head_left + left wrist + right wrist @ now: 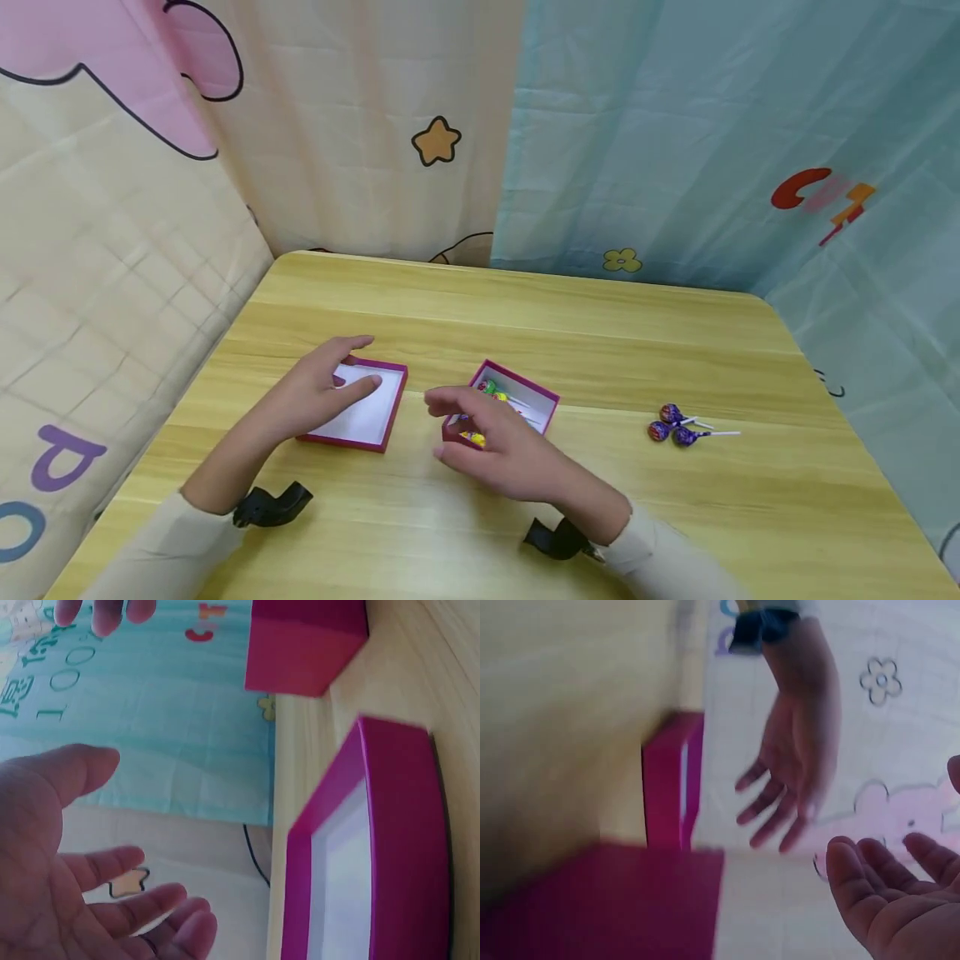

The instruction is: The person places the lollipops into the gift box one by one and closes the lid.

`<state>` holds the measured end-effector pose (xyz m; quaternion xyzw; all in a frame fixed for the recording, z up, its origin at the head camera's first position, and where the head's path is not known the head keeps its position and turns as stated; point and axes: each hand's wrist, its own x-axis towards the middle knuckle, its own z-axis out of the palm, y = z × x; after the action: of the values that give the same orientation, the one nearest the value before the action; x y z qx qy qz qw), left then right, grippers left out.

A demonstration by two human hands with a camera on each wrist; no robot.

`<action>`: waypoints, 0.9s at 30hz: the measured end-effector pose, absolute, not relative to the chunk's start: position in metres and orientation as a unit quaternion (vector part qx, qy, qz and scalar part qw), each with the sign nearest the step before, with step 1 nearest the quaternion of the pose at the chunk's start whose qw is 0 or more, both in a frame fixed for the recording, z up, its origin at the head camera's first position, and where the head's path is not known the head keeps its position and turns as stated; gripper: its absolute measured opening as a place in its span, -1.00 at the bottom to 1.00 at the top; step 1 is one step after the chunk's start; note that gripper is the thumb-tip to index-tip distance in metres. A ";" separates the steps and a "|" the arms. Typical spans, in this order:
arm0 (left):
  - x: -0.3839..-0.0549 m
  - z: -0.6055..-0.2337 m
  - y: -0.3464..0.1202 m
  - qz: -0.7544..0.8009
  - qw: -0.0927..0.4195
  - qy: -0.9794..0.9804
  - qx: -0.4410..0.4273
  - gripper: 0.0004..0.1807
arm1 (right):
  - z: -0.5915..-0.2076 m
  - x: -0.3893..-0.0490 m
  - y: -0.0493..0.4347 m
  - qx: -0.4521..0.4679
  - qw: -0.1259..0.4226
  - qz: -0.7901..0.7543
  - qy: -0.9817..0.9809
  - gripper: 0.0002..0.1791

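Observation:
My left hand hovers over a shallow magenta box lid with a white inside. Its thumb and fingers are spread, with nothing between them; the left wrist view shows the palm beside the lid's wall. Over the near left part of a deeper magenta box is my right hand, fingers loosely bent and holding nothing. Inside that box lie several lollipops, a green one among them; the hand hides part of them. In the right wrist view, relaxed fingers stand above the box.
Three purple-wrapped lollipops with white sticks lie together on the wooden table, right of the box. Patterned curtains hang behind the table and at both sides. Each wrist wears a black strap mount.

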<state>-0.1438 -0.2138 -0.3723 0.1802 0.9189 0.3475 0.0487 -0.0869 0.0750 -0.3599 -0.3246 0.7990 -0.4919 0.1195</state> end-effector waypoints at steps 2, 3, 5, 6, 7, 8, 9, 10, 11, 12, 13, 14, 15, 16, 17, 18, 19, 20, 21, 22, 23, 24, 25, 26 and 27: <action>-0.143 -0.373 -0.207 0.349 0.051 0.911 0.215 -0.22 | -0.356 -0.091 0.091 -0.327 0.081 -0.487 0.806 -0.51; -0.144 -0.373 -0.203 0.347 0.053 0.907 0.235 -0.21 | -0.354 -0.093 0.099 -0.327 0.062 -0.487 0.808 -0.54; -0.144 -0.372 -0.194 0.342 0.066 0.897 0.271 -0.16 | -0.352 -0.098 0.117 -0.318 0.032 -0.481 0.816 -0.57; -0.145 -0.372 -0.190 0.339 0.074 0.892 0.289 -0.14 | -0.351 -0.101 0.126 -0.313 0.019 -0.478 0.821 -0.58; -0.146 -0.371 -0.186 0.339 0.082 0.886 0.306 -0.12 | -0.351 -0.104 0.135 -0.305 0.006 -0.471 0.828 -0.59; -0.147 -0.370 -0.182 0.337 0.091 0.880 0.322 -0.11 | -0.351 -0.107 0.144 -0.295 -0.006 -0.464 0.835 -0.59; -0.149 -0.370 -0.178 0.335 0.101 0.876 0.333 -0.10 | -0.352 -0.110 0.153 -0.284 -0.017 -0.454 0.844 -0.60; -0.151 -0.370 -0.173 0.337 0.112 0.870 0.342 -0.10 | -0.353 -0.113 0.163 -0.272 -0.024 -0.447 0.852 -0.60; -0.153 -0.370 -0.169 0.337 0.122 0.865 0.351 -0.10 | -0.354 -0.116 0.171 -0.261 -0.030 -0.440 0.858 -0.60; -0.155 -0.372 -0.164 0.339 0.133 0.861 0.355 -0.10 | -0.356 -0.120 0.180 -0.250 -0.033 -0.435 0.864 -0.61; -0.157 -0.373 -0.160 0.341 0.145 0.857 0.359 -0.09 | -0.359 -0.123 0.188 -0.240 -0.033 -0.432 0.869 -0.61; -0.160 -0.375 -0.155 0.341 0.157 0.855 0.359 -0.08 | -0.362 -0.125 0.197 -0.230 -0.031 -0.429 0.873 -0.60; -0.162 -0.377 -0.150 0.342 0.170 0.851 0.360 -0.06 | -0.365 -0.128 0.205 -0.220 -0.027 -0.426 0.877 -0.60; -0.164 -0.379 -0.146 0.342 0.183 0.849 0.359 -0.04 | -0.368 -0.130 0.212 -0.211 -0.022 -0.423 0.881 -0.60; -0.165 -0.382 -0.141 0.337 0.194 0.849 0.357 -0.02 | -0.370 -0.132 0.220 -0.204 -0.018 -0.417 0.885 -0.59; -0.167 -0.384 -0.138 0.334 0.204 0.849 0.355 0.00 | -0.373 -0.133 0.227 -0.197 -0.013 -0.412 0.889 -0.58; -0.168 -0.386 -0.135 0.328 0.213 0.850 0.353 0.02 | -0.374 -0.133 0.233 -0.194 -0.009 -0.407 0.893 -0.57; -0.170 -0.388 -0.132 0.322 0.221 0.852 0.349 0.05 | -0.375 -0.134 0.239 -0.190 -0.007 -0.400 0.897 -0.57; -0.170 -0.390 -0.130 0.317 0.227 0.854 0.346 0.06 | -0.376 -0.133 0.245 -0.188 -0.007 -0.391 0.901 -0.56; -0.171 -0.392 -0.128 0.313 0.230 0.855 0.344 0.08 | -0.376 -0.133 0.251 -0.188 -0.008 -0.382 0.905 -0.56; -0.171 -0.394 -0.127 0.309 0.233 0.856 0.344 0.09 | -0.377 -0.133 0.256 -0.188 -0.009 -0.371 0.909 -0.56; -0.171 -0.395 -0.125 0.308 0.235 0.855 0.344 0.10 | -0.377 -0.132 0.261 -0.189 -0.012 -0.360 0.914 -0.56; -0.171 -0.396 -0.124 0.305 0.237 0.856 0.343 0.11 | -0.377 -0.131 0.265 -0.190 -0.015 -0.348 0.918 -0.56; -0.170 -0.397 -0.124 0.304 0.238 0.856 0.342 0.12 | -0.378 -0.131 0.270 -0.191 -0.017 -0.337 0.922 -0.56; -0.170 -0.398 -0.123 0.303 0.238 0.857 0.342 0.12 | -0.379 -0.130 0.274 -0.191 -0.019 -0.327 0.925 -0.56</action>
<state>-0.1702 -0.1232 -0.3976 0.3418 0.8572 0.3026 0.2384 -0.1301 0.2740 -0.3792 -0.1908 0.9254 -0.3268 -0.0194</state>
